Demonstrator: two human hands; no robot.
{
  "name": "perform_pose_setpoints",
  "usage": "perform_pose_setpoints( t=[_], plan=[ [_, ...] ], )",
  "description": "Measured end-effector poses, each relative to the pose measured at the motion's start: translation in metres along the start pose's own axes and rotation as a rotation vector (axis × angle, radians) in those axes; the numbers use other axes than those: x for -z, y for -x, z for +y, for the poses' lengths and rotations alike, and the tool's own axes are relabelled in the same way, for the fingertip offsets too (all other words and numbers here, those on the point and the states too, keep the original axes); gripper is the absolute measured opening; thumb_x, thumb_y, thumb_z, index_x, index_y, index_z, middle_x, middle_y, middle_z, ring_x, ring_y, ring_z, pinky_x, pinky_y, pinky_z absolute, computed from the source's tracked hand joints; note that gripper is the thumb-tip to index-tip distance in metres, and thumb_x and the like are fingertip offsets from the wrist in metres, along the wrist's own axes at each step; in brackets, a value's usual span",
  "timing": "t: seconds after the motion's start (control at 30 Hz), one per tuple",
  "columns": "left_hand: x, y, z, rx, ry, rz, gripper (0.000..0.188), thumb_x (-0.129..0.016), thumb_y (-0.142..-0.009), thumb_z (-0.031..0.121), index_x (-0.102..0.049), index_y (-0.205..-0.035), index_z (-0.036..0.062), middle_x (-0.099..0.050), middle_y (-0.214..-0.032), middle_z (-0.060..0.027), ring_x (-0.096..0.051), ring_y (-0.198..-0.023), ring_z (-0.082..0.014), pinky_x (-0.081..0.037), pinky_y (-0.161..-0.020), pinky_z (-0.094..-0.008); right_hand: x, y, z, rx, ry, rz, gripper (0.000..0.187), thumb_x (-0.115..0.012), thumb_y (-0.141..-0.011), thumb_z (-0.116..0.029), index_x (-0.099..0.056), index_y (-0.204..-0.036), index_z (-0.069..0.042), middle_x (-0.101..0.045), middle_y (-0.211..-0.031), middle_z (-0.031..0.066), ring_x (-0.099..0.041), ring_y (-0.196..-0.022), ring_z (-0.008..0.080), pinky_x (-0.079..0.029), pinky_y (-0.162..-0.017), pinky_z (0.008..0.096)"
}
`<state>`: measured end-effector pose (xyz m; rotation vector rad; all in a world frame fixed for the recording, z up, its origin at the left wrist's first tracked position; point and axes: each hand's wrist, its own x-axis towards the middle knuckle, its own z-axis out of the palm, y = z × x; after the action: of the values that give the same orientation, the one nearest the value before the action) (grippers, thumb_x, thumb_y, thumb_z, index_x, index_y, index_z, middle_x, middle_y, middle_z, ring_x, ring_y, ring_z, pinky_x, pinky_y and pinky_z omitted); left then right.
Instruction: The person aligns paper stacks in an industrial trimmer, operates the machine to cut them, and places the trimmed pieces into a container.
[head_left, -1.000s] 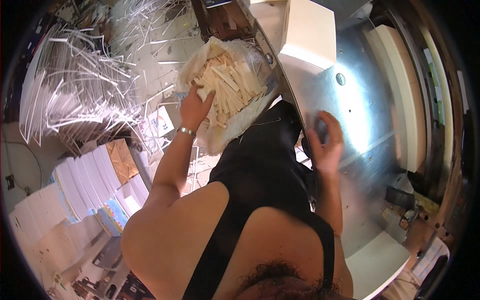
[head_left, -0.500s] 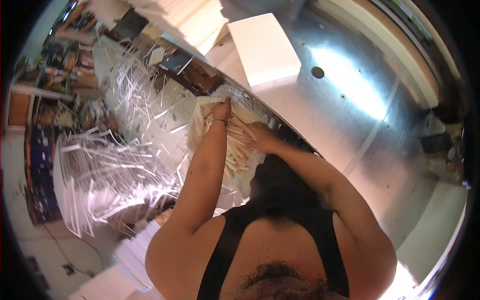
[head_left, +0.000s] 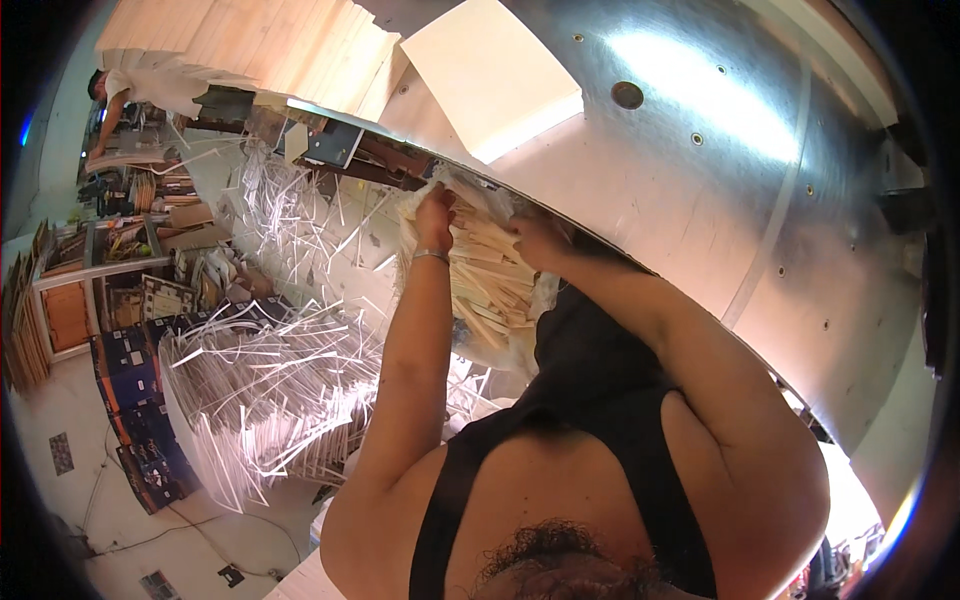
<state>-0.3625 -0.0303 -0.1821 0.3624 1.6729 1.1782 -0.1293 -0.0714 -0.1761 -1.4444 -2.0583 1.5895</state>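
Note:
A whitish plastic bag point(head_left: 543, 292), packed with pale cream strips point(head_left: 490, 290), stands open in front of my body against the edge of the metal table. My left hand point(head_left: 435, 220), with a bracelet on the wrist, is closed on the bag's far left rim. Across from it, my right hand point(head_left: 540, 243) is closed at the right rim, its curled fingers beside the strips. Its fingertips are partly hidden, and the grip there looks like bag plastic.
The metal table point(head_left: 690, 230) carries a thick stack of cream sheets point(head_left: 495, 75) and a long row of pale boards or sheets point(head_left: 260, 45). White strip scraps point(head_left: 270, 390) heap up at left beside dark blue boxes point(head_left: 130, 400). Another person point(head_left: 115, 95) is at the far left.
The view has shifted, showing more of the left side. My right hand has gone from over the strips to the bag's right rim. My left hand keeps its hold on the rim.

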Motion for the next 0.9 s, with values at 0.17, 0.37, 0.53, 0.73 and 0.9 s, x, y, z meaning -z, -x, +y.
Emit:
perform_pose_setpoints(
  t=[0.17,0.37,0.53,0.73,0.9],
  plan=[
    [-0.017,0.0,0.037,0.025,0.371,-0.156,0.06,-0.044,-0.109,0.038,-0.033,-0.156,0.001,-0.041,-0.16,-0.0126,-0.05,-0.136,-0.0282,-0.041,-0.112,-0.0393,-0.026,0.038,-0.013,0.39,0.359,0.013,0.056,-0.072,-0.083,-0.01,-0.059,-0.137,-0.015,-0.038,-0.16,0.016,-0.046,-0.139,0.0385,-0.046,-0.107,0.0474],
    [0.009,0.002,0.048,-0.156,0.47,-0.113,0.057,-0.043,-0.11,0.032,-0.026,-0.162,0.0124,-0.043,-0.157,-0.0135,-0.055,-0.131,-0.0268,-0.049,-0.103,-0.0389,-0.014,0.053,-0.026,0.592,-0.029,-0.407,0.094,-0.069,-0.081,-0.003,-0.025,-0.163,-0.019,-0.026,-0.166,0.0182,-0.031,-0.152,0.0352,-0.036,-0.12,0.0446],
    [0.038,0.042,0.033,-0.481,-0.278,0.115,0.059,-0.07,-0.096,0.022,-0.047,-0.147,0.0065,-0.064,-0.112,-0.0078,-0.062,-0.088,-0.0163,-0.051,-0.074,-0.0314,-0.009,0.025,0.006,0.36,-0.211,0.037,0.106,-0.063,-0.077,0.001,-0.004,-0.165,-0.01,-0.029,-0.162,0.0281,-0.037,-0.148,0.0383,-0.037,-0.117,0.0403],
    [0.099,0.165,-0.029,-0.375,-0.84,0.507,0.048,-0.083,-0.082,0.042,-0.059,-0.094,0.0022,-0.062,-0.079,-0.0092,-0.058,-0.07,-0.0205,-0.05,-0.067,-0.0363,-0.007,0.023,-0.007,-0.095,0.248,-0.143,0.092,-0.068,-0.079,-0.008,-0.023,-0.16,-0.005,-0.064,-0.129,0.0283,-0.065,-0.116,0.0423,-0.051,-0.1,0.0464],
    [0.126,0.21,-0.114,-0.051,-0.93,0.537,0.057,-0.079,-0.078,0.055,-0.061,-0.092,0.0022,-0.067,-0.081,-0.0134,-0.066,-0.073,-0.0304,-0.051,-0.068,-0.042,-0.023,0.021,-0.007,-0.032,0.566,-0.238,0.08,-0.074,-0.08,-0.016,-0.039,-0.151,-0.003,-0.07,-0.115,0.024,-0.068,-0.11,0.0396,-0.054,-0.095,0.0468]
  ],
)
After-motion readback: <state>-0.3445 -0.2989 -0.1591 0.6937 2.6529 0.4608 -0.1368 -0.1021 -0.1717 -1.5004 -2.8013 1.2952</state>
